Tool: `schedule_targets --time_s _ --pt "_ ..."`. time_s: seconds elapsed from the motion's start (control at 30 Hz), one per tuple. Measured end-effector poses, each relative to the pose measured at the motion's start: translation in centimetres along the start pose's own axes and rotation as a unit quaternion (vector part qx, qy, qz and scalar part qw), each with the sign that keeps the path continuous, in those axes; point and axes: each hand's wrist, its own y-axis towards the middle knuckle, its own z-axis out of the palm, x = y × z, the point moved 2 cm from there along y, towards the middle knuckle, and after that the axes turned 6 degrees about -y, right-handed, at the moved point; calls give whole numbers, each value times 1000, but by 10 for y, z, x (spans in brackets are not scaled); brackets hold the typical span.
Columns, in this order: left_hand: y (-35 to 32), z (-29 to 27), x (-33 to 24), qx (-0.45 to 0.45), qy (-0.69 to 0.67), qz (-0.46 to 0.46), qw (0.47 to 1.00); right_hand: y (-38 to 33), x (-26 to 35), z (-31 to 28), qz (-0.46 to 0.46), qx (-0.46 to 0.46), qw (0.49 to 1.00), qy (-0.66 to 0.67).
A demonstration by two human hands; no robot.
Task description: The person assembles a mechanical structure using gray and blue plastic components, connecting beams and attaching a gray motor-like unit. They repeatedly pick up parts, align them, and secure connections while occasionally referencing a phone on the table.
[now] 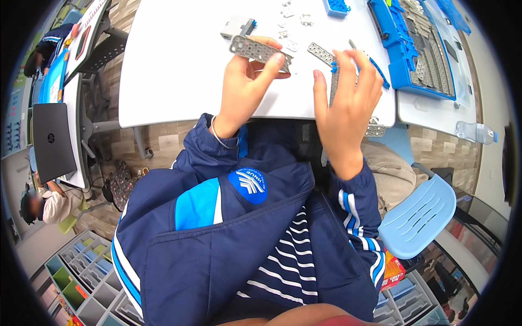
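Observation:
My left hand [242, 89] is raised over the white table, its thumb and fingers closed on a grey perforated construction beam [256, 51]. The beam lies roughly level, tilting down toward the right. To its right, my right hand [350, 103] hovers with fingers spread and nothing in its grasp. Partly hidden beneath those fingers are several grey perforated strips [321, 54] joined by blue connectors. A light grey box-shaped block [236, 26] with a blue and dark end stands just beyond the left hand.
Small white connector pieces [307, 20] lie scattered at the table's far middle. A blue tray [338, 8] of blue pins and an open blue case [403, 73] of grey beams sit far right. A water bottle [474, 131], light blue chair [418, 217] and laptop [53, 138] surround the workspace.

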Motion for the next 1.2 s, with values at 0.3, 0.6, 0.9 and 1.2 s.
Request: schedule_targets --time_s 0.3,0.6,0.9,1.2 --pt "-26 15 -24 110 49 239 964 -6 12 -26 214 263 835 434" --pt "-30 15 -51 267 4 -16 963 -14 -7 -38 37 74 981 177" --pt "-36 31 -43 294 -39 -301 906 3 -12 -30 -98 77 972 199" --pt "-34 32 -31 234 81 -92 964 14 -45 -50 15 129 963 236"
